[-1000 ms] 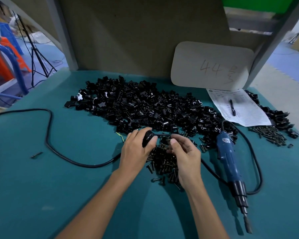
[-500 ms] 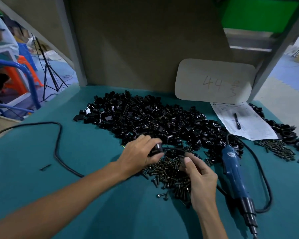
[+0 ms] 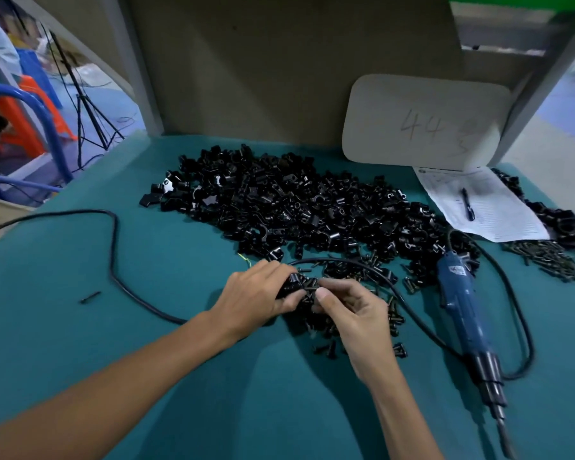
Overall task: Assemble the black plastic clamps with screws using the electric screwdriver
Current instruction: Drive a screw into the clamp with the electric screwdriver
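Head camera looks down on a teal worktop (image 3: 80,343) with my two bare arms reaching in from below. Across the back half lies a big heap of black plastic clamps (image 3: 296,207), and a smaller heap of clamps (image 3: 558,220) sits at the far right edge. A white board (image 3: 425,122) marked "44" leans against the rear panel, its foot touching a printed sheet (image 3: 492,207).

The blue electric screwdriver (image 3: 462,303) lies flat on the right, bit toward me, untouched by either hand. Its black cable (image 3: 113,247) loops across the left side and passes behind my hands.

My left hand (image 3: 256,297) is curled round one clamp (image 3: 294,283), just in front of the big heap. My right hand (image 3: 356,313) meets it, thumb and fingertips pinching what looks like a screw (image 3: 311,287) against the clamp, though it is too small and dark to be sure.

Under both hands is a scatter of loose screws (image 3: 395,313), and a second scatter of screws (image 3: 545,257) sits near the sheet. A pen (image 3: 468,204) rests on the sheet. One stray screw (image 3: 90,297) lies alone at the left.
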A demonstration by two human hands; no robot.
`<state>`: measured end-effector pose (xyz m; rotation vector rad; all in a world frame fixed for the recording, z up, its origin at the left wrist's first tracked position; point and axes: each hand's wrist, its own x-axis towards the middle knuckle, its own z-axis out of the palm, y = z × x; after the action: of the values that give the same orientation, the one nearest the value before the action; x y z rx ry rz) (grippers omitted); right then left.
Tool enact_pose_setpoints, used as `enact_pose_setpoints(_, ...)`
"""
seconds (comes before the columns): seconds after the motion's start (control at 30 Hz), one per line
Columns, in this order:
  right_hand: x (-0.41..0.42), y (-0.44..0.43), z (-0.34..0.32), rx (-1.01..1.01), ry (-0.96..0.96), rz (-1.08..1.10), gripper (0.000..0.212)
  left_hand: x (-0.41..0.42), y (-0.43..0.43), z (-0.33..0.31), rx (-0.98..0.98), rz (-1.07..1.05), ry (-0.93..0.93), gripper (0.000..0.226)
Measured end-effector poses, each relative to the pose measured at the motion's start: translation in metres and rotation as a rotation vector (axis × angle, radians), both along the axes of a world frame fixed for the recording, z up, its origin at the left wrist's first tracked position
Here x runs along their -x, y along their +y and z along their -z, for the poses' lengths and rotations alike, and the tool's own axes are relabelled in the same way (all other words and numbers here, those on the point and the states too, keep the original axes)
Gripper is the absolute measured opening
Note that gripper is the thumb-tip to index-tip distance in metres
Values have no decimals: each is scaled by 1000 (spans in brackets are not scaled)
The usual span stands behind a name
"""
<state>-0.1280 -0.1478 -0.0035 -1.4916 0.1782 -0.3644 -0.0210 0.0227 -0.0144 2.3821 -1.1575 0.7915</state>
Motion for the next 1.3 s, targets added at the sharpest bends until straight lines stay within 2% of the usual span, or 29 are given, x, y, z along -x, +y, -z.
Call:
enact_pose_setpoints(0.27,0,-1,3,-9,1,10,14,4,-1,-5,-40,-12,-12,43)
enact_pose_setpoints(0.47,0,3,5,33,20,-57,18,12,3,-3,-136,6,0,43)
enact_pose_setpoints(0.67,1,-3,3,-11,7,-19,14,27,-5,-4,-95,-35,253,56)
enact_pose_setpoints(0.83,2,-6,4,-27,26,15,13,24,-6,-3,-76,-15,341,59)
enact_pose_setpoints(1.03,3,-4,6,134,39,-32,15,24,-6,0,-135,-30,320,62)
enact_pose_setpoints(1.23,2,-7,1,193,97,-75,14,24,-6,2,-96,-11,167,54)
enact_pose_setpoints(1.3,-1,-8,-6,293,153,-92,9,24,-6,2,-78,-4,114,51)
